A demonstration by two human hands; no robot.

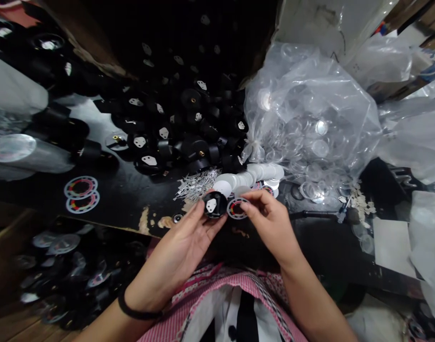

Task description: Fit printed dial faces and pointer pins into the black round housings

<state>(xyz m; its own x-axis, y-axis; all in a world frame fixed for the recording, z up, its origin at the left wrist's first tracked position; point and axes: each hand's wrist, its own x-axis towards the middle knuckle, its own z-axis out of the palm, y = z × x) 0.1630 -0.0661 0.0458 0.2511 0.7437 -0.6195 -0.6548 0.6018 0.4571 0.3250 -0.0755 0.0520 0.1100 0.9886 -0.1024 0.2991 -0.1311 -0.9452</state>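
In my left hand (188, 237) is a round black gauge housing (216, 204) with a white plate inside, its open face turned up. My right hand (269, 221) pinches a printed dial disc (237, 208), grey-rimmed with a black, red and yellow ring, close to the housing's right side. Just beyond both hands lies a fanned row of white discs (244, 178), with more printed dials (267, 190) partly under it. A heap of small silver pointers (196, 185) rests to the left of that row.
Many black housings (167, 137) pile up at the back. A plastic bag (310, 109) of clear covers stands back right. Two printed dials (82, 194) lie at left. A dark-handled tool (320, 214) is at right. Below the table's left edge, a box holds gauges (74, 266).
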